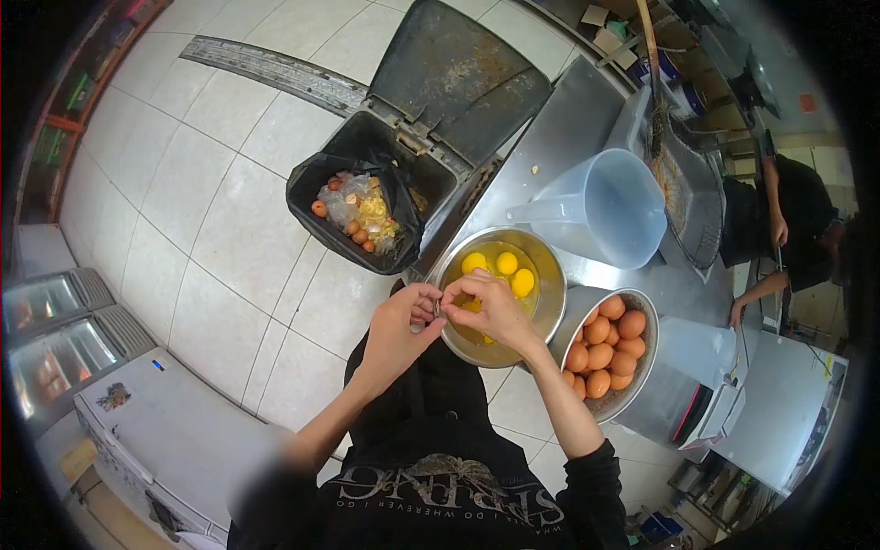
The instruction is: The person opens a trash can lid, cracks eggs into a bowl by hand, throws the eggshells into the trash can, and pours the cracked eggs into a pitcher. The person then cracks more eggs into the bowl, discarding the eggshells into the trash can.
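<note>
Two hands close together at the rim of an egg bowl

The left hand point(401, 325) is hovering just left of a metal bowl point(554, 275), its fingers curling in toward the thumb. The right hand point(495, 307) is reaching over that bowl, thumb and fingertips bunching close to the left hand's fingers. Whether either hand is grasping anything small is impossible to tell.

Egg yolks point(507, 263) are lying in clear liquid inside the bowl, which is sitting at the near edge of the metal worktop point(573, 119). Just to its right, a second bowl point(650, 357) is holding a heap of whole brown eggs point(600, 356). Beyond the yolks, a translucent pitcher point(616, 206) is standing on the worktop.

To the left, a bin lined with a black bag point(353, 254) is holding brown shells point(353, 227) and other waste, its lid point(458, 82) leaning back. At far right, another person point(802, 211) in dark clothes is standing.
</note>
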`<state>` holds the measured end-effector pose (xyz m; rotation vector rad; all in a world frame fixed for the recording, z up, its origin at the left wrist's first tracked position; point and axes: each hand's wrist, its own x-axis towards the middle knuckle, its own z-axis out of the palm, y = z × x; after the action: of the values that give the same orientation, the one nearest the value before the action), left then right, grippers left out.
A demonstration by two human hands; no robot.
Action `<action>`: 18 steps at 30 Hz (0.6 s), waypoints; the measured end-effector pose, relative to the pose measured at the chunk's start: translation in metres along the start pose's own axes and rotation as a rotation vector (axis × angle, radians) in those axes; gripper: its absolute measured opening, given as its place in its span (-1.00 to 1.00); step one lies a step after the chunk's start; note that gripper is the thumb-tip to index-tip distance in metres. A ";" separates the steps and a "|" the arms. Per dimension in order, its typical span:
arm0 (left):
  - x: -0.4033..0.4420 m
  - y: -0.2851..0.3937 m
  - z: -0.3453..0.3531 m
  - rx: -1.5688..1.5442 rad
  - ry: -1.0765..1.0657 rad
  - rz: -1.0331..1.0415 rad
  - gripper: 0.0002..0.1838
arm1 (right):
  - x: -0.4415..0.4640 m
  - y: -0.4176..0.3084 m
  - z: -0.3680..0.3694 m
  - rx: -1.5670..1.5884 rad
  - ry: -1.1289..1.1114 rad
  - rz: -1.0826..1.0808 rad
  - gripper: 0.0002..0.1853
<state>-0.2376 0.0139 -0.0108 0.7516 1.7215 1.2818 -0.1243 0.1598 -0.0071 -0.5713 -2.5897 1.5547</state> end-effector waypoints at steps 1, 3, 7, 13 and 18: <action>0.000 -0.001 0.001 -0.001 0.001 0.001 -0.68 | 0.000 -0.001 0.001 0.018 0.032 -0.005 -0.89; 0.000 -0.002 0.004 0.010 0.051 0.002 -0.68 | -0.002 -0.003 0.004 0.058 0.049 0.078 -0.88; 0.001 0.001 0.004 -0.010 0.111 0.001 -0.70 | -0.008 0.002 0.013 0.134 0.111 0.189 -0.86; 0.003 0.003 0.000 0.150 0.130 0.161 -0.78 | -0.006 -0.010 0.013 0.173 0.199 0.113 -0.87; 0.011 0.012 -0.011 0.062 0.190 0.206 -0.80 | 0.007 -0.033 0.002 0.097 0.231 0.012 -0.84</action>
<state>-0.2525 0.0219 -0.0013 0.8854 1.8802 1.4854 -0.1407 0.1466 0.0194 -0.7113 -2.3327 1.5089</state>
